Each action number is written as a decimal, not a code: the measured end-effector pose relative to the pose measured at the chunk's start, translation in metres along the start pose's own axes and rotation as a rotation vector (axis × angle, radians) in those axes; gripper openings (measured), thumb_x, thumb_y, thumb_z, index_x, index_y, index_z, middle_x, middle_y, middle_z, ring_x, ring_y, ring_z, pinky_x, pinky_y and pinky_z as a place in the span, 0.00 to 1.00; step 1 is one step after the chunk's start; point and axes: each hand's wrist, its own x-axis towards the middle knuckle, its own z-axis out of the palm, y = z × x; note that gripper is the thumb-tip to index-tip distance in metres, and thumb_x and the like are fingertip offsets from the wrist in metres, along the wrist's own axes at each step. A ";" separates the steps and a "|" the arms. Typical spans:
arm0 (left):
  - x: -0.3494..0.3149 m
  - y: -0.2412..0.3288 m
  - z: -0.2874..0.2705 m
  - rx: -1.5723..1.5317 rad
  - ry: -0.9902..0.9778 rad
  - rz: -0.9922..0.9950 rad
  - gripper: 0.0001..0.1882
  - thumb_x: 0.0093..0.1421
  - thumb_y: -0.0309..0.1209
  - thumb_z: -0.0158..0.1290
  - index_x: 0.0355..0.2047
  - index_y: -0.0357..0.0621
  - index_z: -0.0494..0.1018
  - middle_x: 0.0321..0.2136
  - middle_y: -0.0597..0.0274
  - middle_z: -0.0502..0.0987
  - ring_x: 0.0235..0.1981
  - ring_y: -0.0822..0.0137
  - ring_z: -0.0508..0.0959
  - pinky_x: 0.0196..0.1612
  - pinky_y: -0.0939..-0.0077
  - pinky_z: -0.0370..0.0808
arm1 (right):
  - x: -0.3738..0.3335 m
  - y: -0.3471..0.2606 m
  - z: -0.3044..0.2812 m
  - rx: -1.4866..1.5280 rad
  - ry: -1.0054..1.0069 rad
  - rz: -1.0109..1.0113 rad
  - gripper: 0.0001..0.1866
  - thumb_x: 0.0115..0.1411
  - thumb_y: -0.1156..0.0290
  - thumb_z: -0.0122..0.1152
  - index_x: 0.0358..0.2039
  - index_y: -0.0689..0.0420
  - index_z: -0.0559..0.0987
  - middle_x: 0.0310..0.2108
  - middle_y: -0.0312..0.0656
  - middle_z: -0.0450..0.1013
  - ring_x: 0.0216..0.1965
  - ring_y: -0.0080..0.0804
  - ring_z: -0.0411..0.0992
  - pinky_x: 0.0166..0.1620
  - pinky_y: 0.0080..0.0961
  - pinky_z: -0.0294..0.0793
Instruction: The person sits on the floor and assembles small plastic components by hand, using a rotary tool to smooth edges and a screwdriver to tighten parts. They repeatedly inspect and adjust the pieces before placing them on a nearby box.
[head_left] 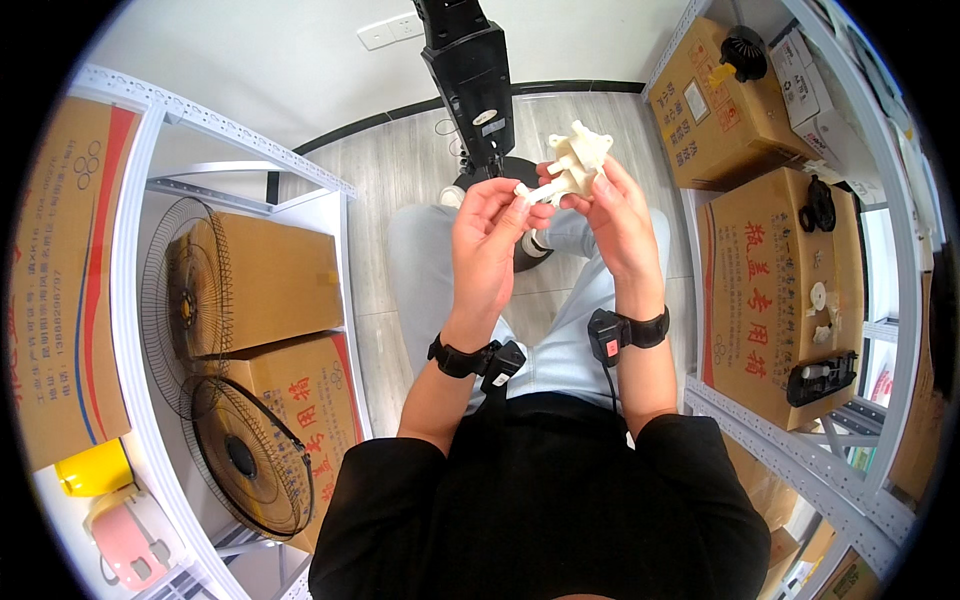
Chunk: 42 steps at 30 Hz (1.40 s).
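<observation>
Above my knees I hold a cream plastic housing (582,160) with small lugs and a narrow stem. My right hand (622,215) grips its body, thumb on the near face. With thumb and fingertips my left hand (492,230) pinches a small white plastic piece (530,194) at the stem end. Whether that piece is joined to the housing is hard to tell. Just beyond my hands a black column (478,95) rises from a round black base (520,172) on the floor between my feet.
Two black wire fan grilles (245,455) lean against cardboard boxes (280,280) on the left shelf, near a yellow cup (95,468) and a pink item (130,545). To the right, a box (765,300) bears black parts (822,378) and small white pieces (818,297).
</observation>
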 end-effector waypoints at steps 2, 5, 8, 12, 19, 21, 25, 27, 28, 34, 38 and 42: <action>0.000 0.000 0.002 0.001 0.000 0.003 0.09 0.64 0.23 0.48 0.44 0.36 0.66 0.38 0.53 0.76 0.38 0.64 0.80 0.41 0.74 0.76 | -0.001 -0.004 0.002 0.011 -0.029 0.004 0.31 0.63 0.51 0.50 0.57 0.65 0.65 0.49 0.55 0.72 0.48 0.35 0.73 0.47 0.24 0.70; -0.001 0.001 0.005 -0.002 -0.003 0.007 0.09 0.64 0.23 0.48 0.45 0.36 0.66 0.39 0.52 0.76 0.38 0.65 0.80 0.42 0.74 0.76 | -0.001 -0.001 -0.002 0.081 -0.060 0.036 0.32 0.65 0.49 0.46 0.57 0.65 0.65 0.49 0.56 0.72 0.48 0.36 0.73 0.48 0.26 0.70; -0.001 0.001 0.006 -0.008 -0.004 0.009 0.09 0.64 0.22 0.48 0.45 0.36 0.66 0.39 0.51 0.76 0.38 0.64 0.80 0.42 0.74 0.76 | 0.000 0.000 -0.003 0.182 -0.041 0.086 0.33 0.66 0.46 0.41 0.57 0.64 0.65 0.49 0.57 0.71 0.48 0.38 0.73 0.49 0.29 0.70; -0.002 0.002 0.006 -0.016 -0.013 0.018 0.09 0.64 0.22 0.48 0.45 0.35 0.66 0.39 0.51 0.77 0.38 0.64 0.80 0.42 0.74 0.77 | 0.000 0.000 -0.003 0.226 -0.036 0.107 0.35 0.66 0.43 0.37 0.58 0.64 0.64 0.50 0.58 0.71 0.49 0.40 0.72 0.50 0.31 0.70; -0.004 0.008 0.009 0.007 0.011 0.044 0.10 0.63 0.22 0.49 0.45 0.35 0.66 0.39 0.51 0.77 0.38 0.65 0.80 0.42 0.73 0.77 | 0.002 -0.001 0.001 0.347 -0.062 0.153 0.40 0.65 0.40 0.36 0.58 0.68 0.61 0.51 0.61 0.69 0.49 0.44 0.73 0.50 0.34 0.71; -0.007 0.012 0.012 0.037 0.021 0.088 0.10 0.63 0.21 0.50 0.45 0.35 0.66 0.39 0.52 0.77 0.38 0.66 0.79 0.41 0.75 0.77 | 0.004 -0.002 0.003 0.448 -0.069 0.204 0.43 0.65 0.38 0.36 0.59 0.70 0.59 0.51 0.62 0.69 0.49 0.45 0.73 0.49 0.35 0.72; -0.014 0.026 0.025 0.137 0.009 0.153 0.11 0.62 0.20 0.51 0.45 0.35 0.66 0.39 0.53 0.77 0.38 0.68 0.79 0.41 0.78 0.76 | 0.006 -0.002 0.003 0.606 -0.147 0.239 0.45 0.64 0.36 0.37 0.60 0.71 0.56 0.53 0.64 0.66 0.51 0.49 0.71 0.49 0.38 0.73; -0.015 0.030 0.031 0.088 -0.020 0.202 0.12 0.61 0.20 0.51 0.45 0.35 0.66 0.39 0.53 0.77 0.39 0.69 0.79 0.42 0.79 0.76 | 0.007 0.001 0.002 0.715 -0.212 0.241 0.45 0.63 0.37 0.38 0.61 0.70 0.55 0.54 0.64 0.65 0.53 0.50 0.69 0.49 0.39 0.73; -0.015 0.030 0.033 0.064 -0.035 0.226 0.12 0.61 0.19 0.52 0.45 0.34 0.66 0.39 0.53 0.77 0.39 0.69 0.79 0.42 0.79 0.76 | 0.008 0.000 0.003 0.777 -0.231 0.245 0.46 0.63 0.36 0.37 0.61 0.70 0.56 0.54 0.64 0.66 0.53 0.50 0.69 0.49 0.38 0.72; -0.018 0.030 0.039 0.089 -0.032 0.287 0.13 0.60 0.17 0.52 0.45 0.34 0.66 0.40 0.53 0.77 0.41 0.68 0.79 0.44 0.77 0.76 | 0.011 -0.010 0.009 0.966 -0.294 0.255 0.48 0.62 0.34 0.37 0.61 0.70 0.56 0.55 0.64 0.65 0.50 0.50 0.70 0.46 0.40 0.72; -0.020 0.034 0.043 0.063 -0.053 0.299 0.13 0.60 0.17 0.52 0.45 0.33 0.66 0.40 0.52 0.77 0.42 0.67 0.79 0.45 0.78 0.76 | 0.019 -0.014 0.001 1.013 -0.420 0.296 0.39 0.63 0.38 0.43 0.63 0.56 0.58 0.61 0.57 0.56 0.56 0.53 0.64 0.49 0.45 0.73; -0.020 0.038 0.048 0.059 -0.052 0.339 0.13 0.59 0.17 0.53 0.44 0.33 0.66 0.39 0.52 0.77 0.41 0.68 0.80 0.44 0.79 0.75 | 0.023 -0.026 0.007 1.018 -0.468 0.295 0.40 0.63 0.39 0.44 0.63 0.60 0.57 0.60 0.58 0.57 0.55 0.51 0.66 0.49 0.44 0.73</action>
